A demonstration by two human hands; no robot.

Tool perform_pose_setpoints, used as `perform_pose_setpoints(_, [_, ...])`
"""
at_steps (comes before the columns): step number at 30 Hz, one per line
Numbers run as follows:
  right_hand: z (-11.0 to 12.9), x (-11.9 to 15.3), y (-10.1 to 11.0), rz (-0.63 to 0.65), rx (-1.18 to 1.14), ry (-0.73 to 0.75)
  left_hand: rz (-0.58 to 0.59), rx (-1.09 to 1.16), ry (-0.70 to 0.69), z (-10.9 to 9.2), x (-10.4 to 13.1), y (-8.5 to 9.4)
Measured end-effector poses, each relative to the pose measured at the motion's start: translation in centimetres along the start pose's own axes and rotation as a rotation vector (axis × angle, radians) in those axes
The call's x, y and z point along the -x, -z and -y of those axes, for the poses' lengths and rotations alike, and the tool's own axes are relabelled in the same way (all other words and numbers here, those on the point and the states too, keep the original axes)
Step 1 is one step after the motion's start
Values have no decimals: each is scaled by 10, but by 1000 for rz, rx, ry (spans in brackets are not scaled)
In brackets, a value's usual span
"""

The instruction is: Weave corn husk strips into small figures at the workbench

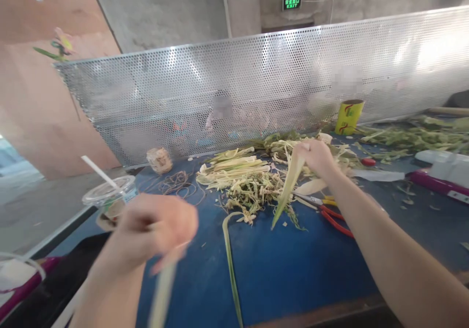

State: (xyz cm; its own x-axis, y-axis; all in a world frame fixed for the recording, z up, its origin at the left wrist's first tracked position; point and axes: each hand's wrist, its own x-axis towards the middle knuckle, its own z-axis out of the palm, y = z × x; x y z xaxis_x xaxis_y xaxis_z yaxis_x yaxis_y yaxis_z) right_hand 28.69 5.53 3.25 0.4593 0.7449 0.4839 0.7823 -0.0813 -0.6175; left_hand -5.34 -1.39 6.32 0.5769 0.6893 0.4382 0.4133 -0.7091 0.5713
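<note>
Near the left front, my left hand (157, 230) is closed, slightly blurred, round the upper end of a pale leaf strip (163, 289) that hangs downward. Over the plant pile, my right hand (315, 156) pinches a wider pale-green leaf (289, 186), its tip pointing down to the left. Between the hands lie a stack of pale husk leaves (234, 169) and a heap of curled scraps (256, 191). A long thin leaf (230, 259) stretches across the blue table (286, 274) toward its front edge.
Red-handled scissors (335, 220) lie beneath my right forearm. A lidded cup (110, 196) with a straw, tangled twine (178, 184) and a twine ball (159, 160) are at left. A yellow tube (349, 118) stands by the perforated metal screen (256, 83). More greens (414, 137) lie at right.
</note>
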Motion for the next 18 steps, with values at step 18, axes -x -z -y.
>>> perform_pose_setpoints(18, [78, 96, -28, 700, -384, 386, 40, -51, 197, 28, -40, -65])
